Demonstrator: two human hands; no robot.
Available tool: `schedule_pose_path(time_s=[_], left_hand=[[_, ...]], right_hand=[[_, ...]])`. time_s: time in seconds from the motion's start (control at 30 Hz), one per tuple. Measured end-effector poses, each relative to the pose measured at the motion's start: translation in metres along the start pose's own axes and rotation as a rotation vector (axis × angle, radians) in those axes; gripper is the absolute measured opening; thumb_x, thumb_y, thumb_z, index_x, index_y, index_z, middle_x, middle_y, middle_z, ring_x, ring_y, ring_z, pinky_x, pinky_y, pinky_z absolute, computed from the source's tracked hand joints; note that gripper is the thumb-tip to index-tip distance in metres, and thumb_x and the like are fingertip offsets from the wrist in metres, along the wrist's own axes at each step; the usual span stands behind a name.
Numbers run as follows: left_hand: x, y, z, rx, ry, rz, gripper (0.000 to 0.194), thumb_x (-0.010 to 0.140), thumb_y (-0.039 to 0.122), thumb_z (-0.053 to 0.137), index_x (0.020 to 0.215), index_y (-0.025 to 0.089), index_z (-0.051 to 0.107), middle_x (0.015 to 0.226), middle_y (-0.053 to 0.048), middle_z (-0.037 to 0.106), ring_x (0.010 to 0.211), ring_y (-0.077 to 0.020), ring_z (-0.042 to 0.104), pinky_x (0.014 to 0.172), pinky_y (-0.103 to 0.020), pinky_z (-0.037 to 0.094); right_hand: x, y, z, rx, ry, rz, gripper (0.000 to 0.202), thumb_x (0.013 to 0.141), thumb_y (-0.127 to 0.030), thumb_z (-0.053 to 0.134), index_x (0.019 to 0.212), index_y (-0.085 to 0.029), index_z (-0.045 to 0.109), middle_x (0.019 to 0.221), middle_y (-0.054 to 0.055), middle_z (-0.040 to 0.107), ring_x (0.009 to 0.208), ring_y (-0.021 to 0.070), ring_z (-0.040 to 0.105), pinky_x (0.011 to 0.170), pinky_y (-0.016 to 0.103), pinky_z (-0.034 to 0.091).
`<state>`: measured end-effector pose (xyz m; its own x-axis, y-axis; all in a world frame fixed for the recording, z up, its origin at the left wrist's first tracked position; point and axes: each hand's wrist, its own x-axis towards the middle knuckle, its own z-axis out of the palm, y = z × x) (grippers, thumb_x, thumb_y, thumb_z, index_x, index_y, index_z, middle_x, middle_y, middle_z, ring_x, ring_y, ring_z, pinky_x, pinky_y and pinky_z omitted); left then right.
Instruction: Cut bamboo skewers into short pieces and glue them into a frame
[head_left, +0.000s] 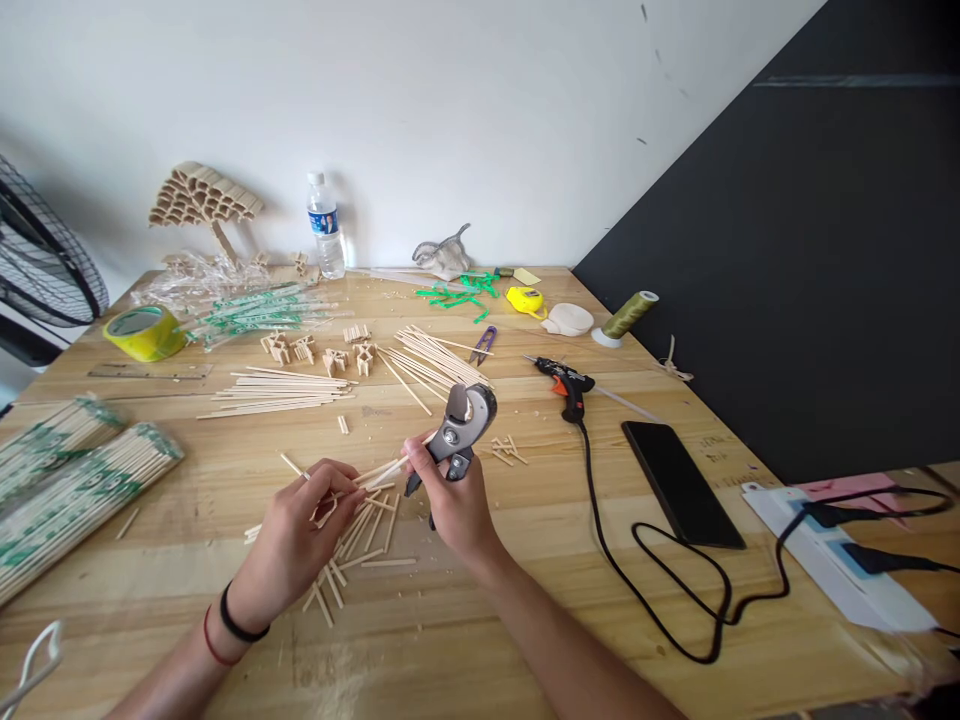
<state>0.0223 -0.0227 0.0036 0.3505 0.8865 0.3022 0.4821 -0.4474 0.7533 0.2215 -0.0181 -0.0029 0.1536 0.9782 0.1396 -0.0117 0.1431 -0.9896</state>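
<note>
My left hand (311, 525) is closed, pinching a few thin wooden sticks (381, 470) that slant up toward the right. Wrapped in my right hand (457, 505) is a pair of metal cutters (466, 420) with curved jaws, pointing away from me. My right thumb lies against the far ends of the held sticks. Short cut sticks (367, 530) are scattered on the table beneath and between both hands. A few more short pieces (511, 450) lie right of the cutters. Longer loose sticks (435, 355) rest beyond the jaws, with another bundle (277, 392) to the left.
A black glue gun (568, 385) with a trailing cord and a phone (681, 485) lie right on the wooden table (450, 650). Packaged sticks (90, 480) are at left. Small stick assemblies (335, 360), a bottle (325, 230), tape (145, 333) and a tape measure (526, 300) stand farther back.
</note>
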Motion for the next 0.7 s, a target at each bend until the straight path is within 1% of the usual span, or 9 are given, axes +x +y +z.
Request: schedule_pose_path(time_s=[0.17, 0.37, 0.53, 0.6, 0.7], left_hand=[[0.0, 0.0003, -0.0008, -0.057, 0.041, -0.047, 0.013, 0.098, 0.028, 0.063, 0.089, 0.02, 0.06, 0.093, -0.005, 0.072, 0.069, -0.0123, 0.066, 0.057, -0.021, 0.053], [0.0019, 0.004, -0.0021, -0.037, 0.031, -0.033, 0.015, 0.099, 0.025, 0.06, 0.085, 0.019, 0.061, 0.09, -0.005, 0.071, 0.066, -0.0113, 0.064, 0.057, -0.021, 0.052], [0.0005, 0.0069, -0.0013, -0.084, -0.02, 0.001, 0.014, 0.1, 0.023, 0.06, 0.086, 0.019, 0.061, 0.094, -0.006, 0.071, 0.072, -0.0125, 0.066, 0.061, -0.022, 0.053], [-0.0011, 0.0074, -0.0003, -0.116, -0.023, -0.003, 0.015, 0.1, 0.023, 0.059, 0.086, 0.019, 0.061, 0.094, -0.006, 0.07, 0.073, -0.0124, 0.066, 0.062, -0.022, 0.053], [-0.0037, 0.0056, 0.0009, -0.141, -0.015, -0.023, 0.013, 0.101, 0.023, 0.06, 0.089, 0.019, 0.06, 0.094, -0.005, 0.07, 0.075, -0.0127, 0.067, 0.065, -0.023, 0.054]], right_hand=[[-0.0008, -0.0022, 0.0008, -0.075, 0.0, -0.016, 0.037, 0.097, -0.049, 0.061, 0.073, -0.02, 0.062, 0.066, 0.001, 0.063, 0.069, 0.0181, 0.061, 0.064, 0.028, 0.049], [-0.003, 0.0001, 0.0033, 0.03, 0.011, -0.032, 0.037, 0.097, -0.048, 0.064, 0.073, -0.02, 0.061, 0.067, 0.001, 0.064, 0.068, 0.0171, 0.063, 0.071, 0.028, 0.051], [-0.004, 0.0037, 0.0048, 0.092, 0.013, 0.039, 0.038, 0.094, -0.056, 0.066, 0.079, -0.02, 0.063, 0.059, -0.003, 0.056, 0.055, 0.0144, 0.056, 0.058, 0.027, 0.048], [-0.0041, 0.004, 0.0046, 0.087, 0.002, 0.046, 0.039, 0.094, -0.056, 0.066, 0.081, -0.02, 0.063, 0.058, -0.004, 0.055, 0.054, 0.0139, 0.054, 0.056, 0.026, 0.047], [-0.0045, 0.002, 0.0037, 0.061, -0.007, 0.04, 0.037, 0.094, -0.055, 0.066, 0.082, -0.019, 0.066, 0.059, -0.003, 0.056, 0.055, 0.0146, 0.055, 0.056, 0.026, 0.047]])
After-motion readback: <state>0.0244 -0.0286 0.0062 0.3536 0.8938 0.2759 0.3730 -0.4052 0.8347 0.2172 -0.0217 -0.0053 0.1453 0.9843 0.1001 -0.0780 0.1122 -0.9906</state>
